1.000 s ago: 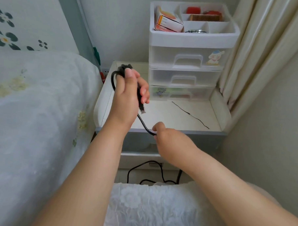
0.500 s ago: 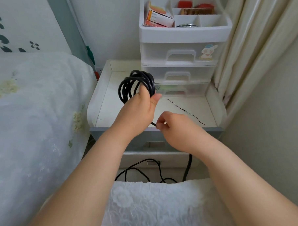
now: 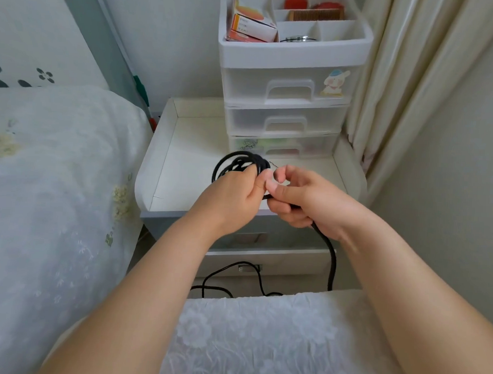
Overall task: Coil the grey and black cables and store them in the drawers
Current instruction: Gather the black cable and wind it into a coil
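The left hand (image 3: 233, 196) has its grip clenched round a bundle of loops of the black cable (image 3: 242, 162), the coil rising above its fingers. The right hand (image 3: 304, 200) sits touching the left, thumb and forefinger pinched near the coil and the other fingers closed on the same cable, which leaves under the palm and hangs down in front of the counter (image 3: 184, 167), where it is lost behind the white lace fabric (image 3: 261, 337) at the bottom of the view. More slack of a black cable lies in loose curves low in front of the counter. Both hands hover over the counter's front edge. At the back of the counter, right side, stands the white drawer unit (image 3: 289, 89) with three translucent drawers, all shut; the coil is just in front of the lowest one. Its open top tray holds an orange and white box (image 3: 251, 24), a comb (image 3: 317, 14) and red items. A bed (image 3: 50, 178) lies left of the counter, a curtain (image 3: 399, 80) right of it.
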Motion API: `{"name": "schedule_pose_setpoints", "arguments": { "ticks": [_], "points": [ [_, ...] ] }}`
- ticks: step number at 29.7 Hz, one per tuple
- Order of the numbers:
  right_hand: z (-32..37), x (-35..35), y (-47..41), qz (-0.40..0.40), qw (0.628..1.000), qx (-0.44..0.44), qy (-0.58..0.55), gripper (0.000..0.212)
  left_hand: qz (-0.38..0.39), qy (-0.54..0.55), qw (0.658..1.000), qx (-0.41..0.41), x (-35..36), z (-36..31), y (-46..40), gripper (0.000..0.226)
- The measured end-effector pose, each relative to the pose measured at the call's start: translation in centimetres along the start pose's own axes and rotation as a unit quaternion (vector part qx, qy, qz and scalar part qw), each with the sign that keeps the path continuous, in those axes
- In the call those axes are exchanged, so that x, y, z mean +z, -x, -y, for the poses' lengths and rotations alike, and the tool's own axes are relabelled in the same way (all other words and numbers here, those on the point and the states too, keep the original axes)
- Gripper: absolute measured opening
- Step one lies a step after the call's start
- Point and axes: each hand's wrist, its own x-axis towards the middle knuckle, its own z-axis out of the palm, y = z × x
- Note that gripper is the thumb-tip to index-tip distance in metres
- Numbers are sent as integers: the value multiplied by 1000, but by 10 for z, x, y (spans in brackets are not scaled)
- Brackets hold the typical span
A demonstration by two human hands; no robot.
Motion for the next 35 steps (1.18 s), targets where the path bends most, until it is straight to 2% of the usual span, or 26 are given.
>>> {"name": "schedule_pose_setpoints", "arguments": {
  "ticks": [2,4,6,8,9,11,14,18,20,23,27,29,31,34,35],
  "points": [
    [1,-5,-1,28,998,-27,-53,17,22,96,994,-38,-4,1,-1,62],
    [2,-8,-1,5,999,-48,-14,21,77,210,972,-67,-11,2,0,79],
    [2,-8,-3,-67,989,-73,107,28,154,263,949,-76,-15,0,5,80],
    [1,-10,-7,-150,961,-110,204,31,205,277,935,-79,-18,-3,10,74],
    [2,-12,-8,-167,953,-126,217,31,220,290,928,-81,-19,-3,12,70],
    [3,-15,-10,-146,958,-147,199,31,242,333,908,-84,-21,-5,15,65],
    [4,-20,-12,-133,964,-149,173,30,236,390,885,-90,-24,-8,18,63],
    [2,-22,-16,-181,950,-151,203,45,159,455,869,-109,-29,-7,18,58],
    [2,-18,-20,-190,951,-166,181,50,135,494,851,-114,-31,-8,17,55],
    [-5,-3,-26,-190,960,-189,84,49,124,580,800,-88,-29,-11,15,54],
    [-12,14,-30,-204,961,-182,-47,49,177,711,680,-27,-29,-8,13,48],
    [-14,17,-32,-221,957,-171,-79,56,191,748,635,-12,-27,-8,12,43],
    [-23,22,-34,-216,966,-122,-80,66,138,783,607,-14,-27,-7,10,40],
    [-51,40,-38,-162,986,-15,-34,40,-64,839,538,-50,-38,4,0,42],
    [-58,46,-39,-150,988,26,-17,32,-119,839,527,-56,-43,8,-2,43]
  ]
}}
